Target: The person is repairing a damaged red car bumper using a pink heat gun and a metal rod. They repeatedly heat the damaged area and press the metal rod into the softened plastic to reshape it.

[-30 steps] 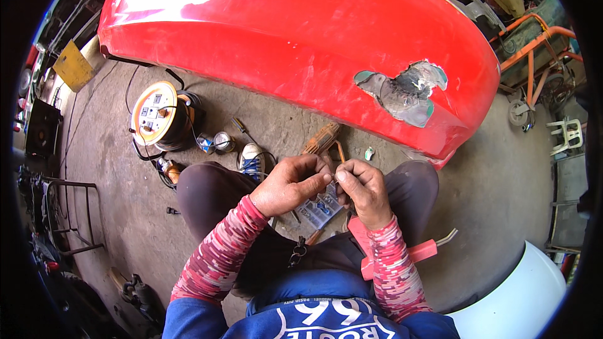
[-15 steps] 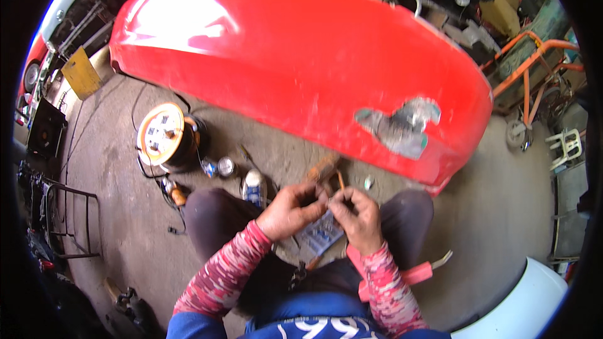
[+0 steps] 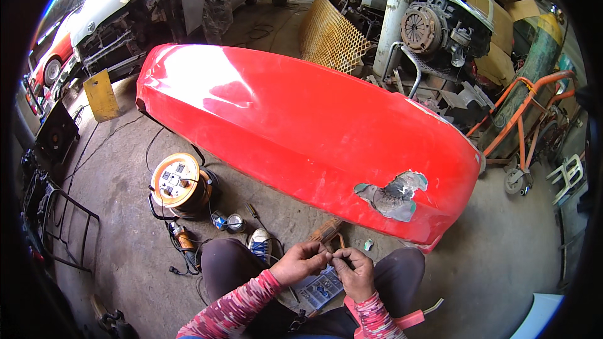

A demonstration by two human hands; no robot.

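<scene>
My left hand (image 3: pixel 300 263) and my right hand (image 3: pixel 355 274) meet between my knees, fingertips pinched together on something too small to make out. Just under them lies a clear compartment box (image 3: pixel 319 290) with small parts inside, partly hidden by my hands. Beyond the fingers, an orange-brown tool (image 3: pixel 326 230) rests on the floor. A pink tool (image 3: pixel 411 320) with a bent metal tip shows beside my right forearm, which hides part of it. Ahead stretches a long red car body panel (image 3: pixel 301 129), with a ragged, bare grey patch (image 3: pixel 394 197) near its right end.
An orange-faced cable reel (image 3: pixel 176 182) stands at the left, near an orange power tool (image 3: pixel 182 238) and an open tin (image 3: pixel 235 223). A metal pillar (image 3: pixel 397 19), an engine part (image 3: pixel 433 28) and an orange hand truck (image 3: pixel 524 125) stand beyond the panel. A van (image 3: pixel 201 0) is behind.
The view has tilted up, so more of the workshop shows behind the panel and my hands sit lower in the picture. My fingers stay pinched together in front of me.
</scene>
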